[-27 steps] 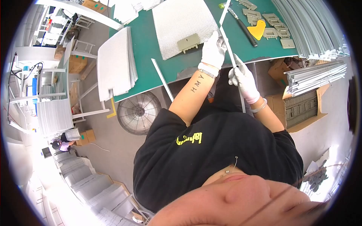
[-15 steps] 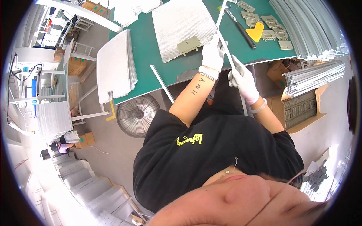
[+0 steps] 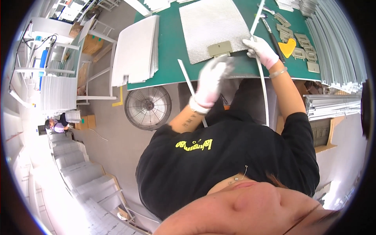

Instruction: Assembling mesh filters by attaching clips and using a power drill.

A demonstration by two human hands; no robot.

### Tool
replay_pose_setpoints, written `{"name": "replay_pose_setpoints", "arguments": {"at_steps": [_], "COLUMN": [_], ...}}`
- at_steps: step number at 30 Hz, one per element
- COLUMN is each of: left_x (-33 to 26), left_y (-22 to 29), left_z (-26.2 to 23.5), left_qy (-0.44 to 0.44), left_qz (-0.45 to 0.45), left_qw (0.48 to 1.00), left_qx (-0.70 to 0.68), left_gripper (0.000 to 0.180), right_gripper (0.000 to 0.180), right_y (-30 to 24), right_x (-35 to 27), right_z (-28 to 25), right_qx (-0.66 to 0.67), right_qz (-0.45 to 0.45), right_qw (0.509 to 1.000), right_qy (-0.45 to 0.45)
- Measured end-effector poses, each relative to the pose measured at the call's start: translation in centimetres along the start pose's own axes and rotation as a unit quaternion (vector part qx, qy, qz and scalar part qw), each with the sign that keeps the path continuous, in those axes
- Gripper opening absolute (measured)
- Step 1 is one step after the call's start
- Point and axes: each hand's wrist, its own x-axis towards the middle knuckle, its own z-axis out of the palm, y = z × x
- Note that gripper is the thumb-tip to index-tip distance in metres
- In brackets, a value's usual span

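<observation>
Gripping hand: the right hand (image 3: 261,51), white-gloved, between 1 and 2 o'clock from the centre of the view, fingers closed on a white strip (image 3: 263,86).
Right arm: bent, forearm slanting up toward 11 o'clock, hand tipped leftward over the table (image 3: 170,43).
Left hand: the gloved left hand (image 3: 211,80) is at 1 o'clock, its forearm slanting up from the lower left, fingers pointing to 1 o'clock. They are blurred; I cannot tell whether they are open or closed.
Strip: shows above and below the right hand, running down past the table's near edge; whether it is one piece, I cannot tell.
Second strip (image 3: 185,75): crosses the same edge at 12 o'clock, passing behind the left wrist.
Plate (image 3: 219,47): olive, on the near edge of the mesh sheet (image 3: 213,25), just beyond the left fingertips.
Open room: bare green tabletop between the mesh sheet and the sheet stack (image 3: 135,49) at 11 o'clock.
Right side: hammer (image 3: 275,44) just beside the right hand; yellow scraper (image 3: 288,48) at 2 o'clock.
</observation>
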Motion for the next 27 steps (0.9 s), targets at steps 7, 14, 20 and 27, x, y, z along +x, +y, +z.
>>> {"name": "replay_pose_setpoints", "arguments": {"at_steps": [7,14,20,27], "left_x": [3.2,1.4,-0.4,-3.9], "left_y": [5.8,7.7,6.4,9.5], "left_z": [-12.6,-7.7,-4.4,-2.7], "left_qy": [-0.046,0.024,0.087,0.074], "left_qz": [-0.060,0.014,0.208,0.176], "left_qw": [0.965,0.988,0.926,0.967], "left_qx": [-0.253,0.151,0.303,0.170], "left_gripper": [0.051,0.052,0.071,0.076], "right_gripper": [0.015,0.019,0.027,0.026], "right_y": [-1.2,-2.1,-4.5,-6.1], "right_x": [-1.9,-5.5,-9.6,-12.0], "right_z": [3.3,1.1,2.7,4.3], "right_qx": [0.049,0.040,0.024,0.003], "right_qz": [-0.033,-0.108,-0.160,-0.223], "right_qw": [0.998,0.993,0.987,0.974], "right_qy": [-0.033,0.001,0.021,0.029]}}
